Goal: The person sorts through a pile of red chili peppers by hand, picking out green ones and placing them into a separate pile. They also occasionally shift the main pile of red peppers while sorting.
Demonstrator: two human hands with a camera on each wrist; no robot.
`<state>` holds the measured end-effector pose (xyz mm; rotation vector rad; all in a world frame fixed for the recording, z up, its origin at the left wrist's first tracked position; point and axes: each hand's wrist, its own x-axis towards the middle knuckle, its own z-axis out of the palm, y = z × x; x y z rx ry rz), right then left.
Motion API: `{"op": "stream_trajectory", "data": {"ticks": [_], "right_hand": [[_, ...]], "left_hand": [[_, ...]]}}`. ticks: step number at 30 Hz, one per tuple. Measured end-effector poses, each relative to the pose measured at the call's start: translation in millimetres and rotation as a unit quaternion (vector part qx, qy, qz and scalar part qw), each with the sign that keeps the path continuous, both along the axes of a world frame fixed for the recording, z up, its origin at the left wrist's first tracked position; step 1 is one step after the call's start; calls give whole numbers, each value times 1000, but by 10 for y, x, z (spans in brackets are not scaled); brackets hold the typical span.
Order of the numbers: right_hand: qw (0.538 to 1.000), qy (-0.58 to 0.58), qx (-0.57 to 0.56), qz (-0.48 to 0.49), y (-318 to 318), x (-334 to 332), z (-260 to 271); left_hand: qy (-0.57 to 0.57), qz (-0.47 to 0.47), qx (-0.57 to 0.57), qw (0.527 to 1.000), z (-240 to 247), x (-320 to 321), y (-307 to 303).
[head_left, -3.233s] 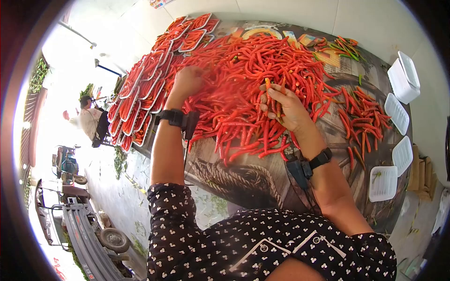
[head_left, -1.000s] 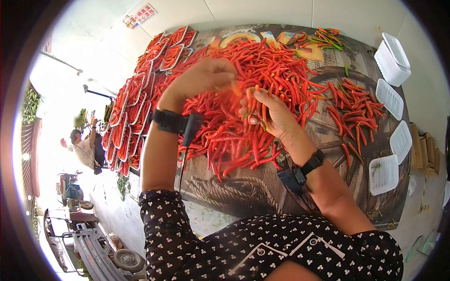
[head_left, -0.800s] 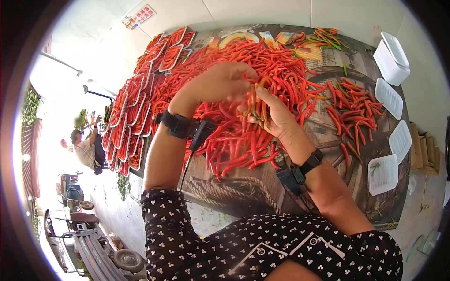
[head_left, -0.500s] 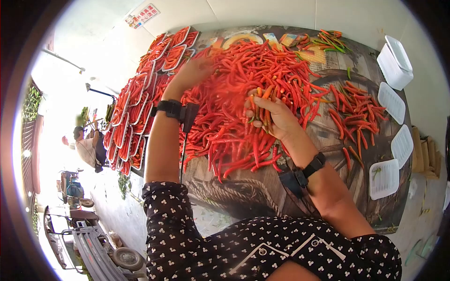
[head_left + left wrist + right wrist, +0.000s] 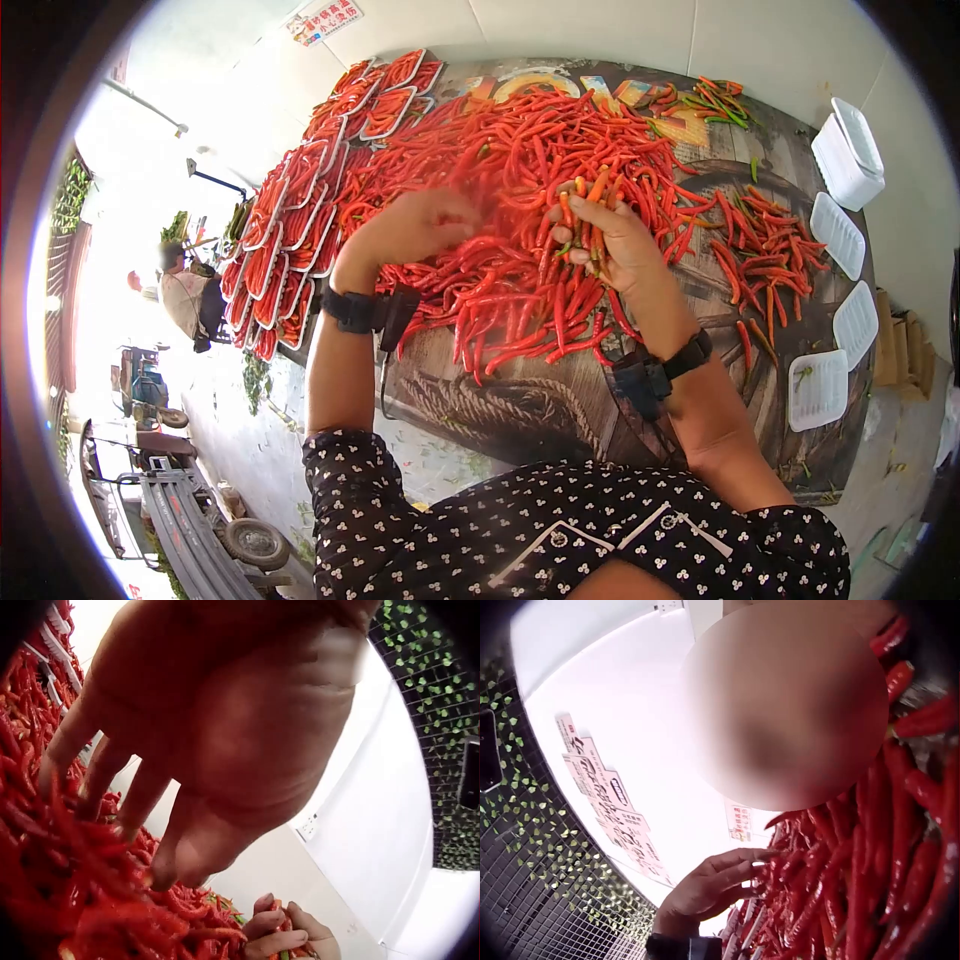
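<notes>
A large heap of red chili peppers [image 5: 500, 300] covers the middle of the table. The left hand [image 5: 415, 228] is over the heap's left part, palm down; in the left wrist view that hand [image 5: 202, 727] has its fingers spread and pointing down at the peppers, blurred at the tips, so contact is unclear. At the heap's right side, the right hand [image 5: 625, 245] grips a small bunch of orange and red peppers [image 5: 597, 188], its thumb across them. In the right wrist view a large blurred shape hides most of the right hand.
Pepper-filled white trays [image 5: 268, 212] overlap at the left. A smaller red pile [image 5: 770, 255] lies right of the heap, green peppers [image 5: 728, 108] at the back. Empty white trays [image 5: 818, 390] and a tray stack [image 5: 845, 160] line the right edge. Another person [image 5: 185, 295] is far left.
Over the last half second the left hand has come back toward the body from the heap's upper left. The right hand still holds its bunch. The head view has shifted slightly.
</notes>
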<state>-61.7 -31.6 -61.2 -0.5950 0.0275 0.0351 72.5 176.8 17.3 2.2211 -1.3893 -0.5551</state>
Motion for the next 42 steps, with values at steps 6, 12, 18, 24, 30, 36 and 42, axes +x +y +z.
{"op": "stream_trajectory", "data": {"ticks": [6, 12, 18, 24, 30, 36, 42], "right_hand": [[727, 87, -622, -279, -521, -281, 367], [407, 218, -811, -360, -1299, -860, 397], [392, 243, -826, -324, -1408, -1000, 493], [617, 56, -719, -315, -722, -474, 574], [795, -22, -591, -134, -119, -112, 261], [897, 36, -440, -17, 135, -54, 62], [934, 43, -353, -25, 98, -81, 46]], "left_hand": [[-144, 68, -17, 987, 4, 434, -229], [-233, 94, 3, 968, -362, 920, -622], [-279, 112, 71, 951, -513, 1065, -794], [-244, 138, 8, 960, -238, 870, -673], [-126, 238, -188, 945, 260, 297, -379], [-221, 60, 27, 973, 32, -182, -215], [-273, 74, 101, 954, -54, -197, -269]]}}
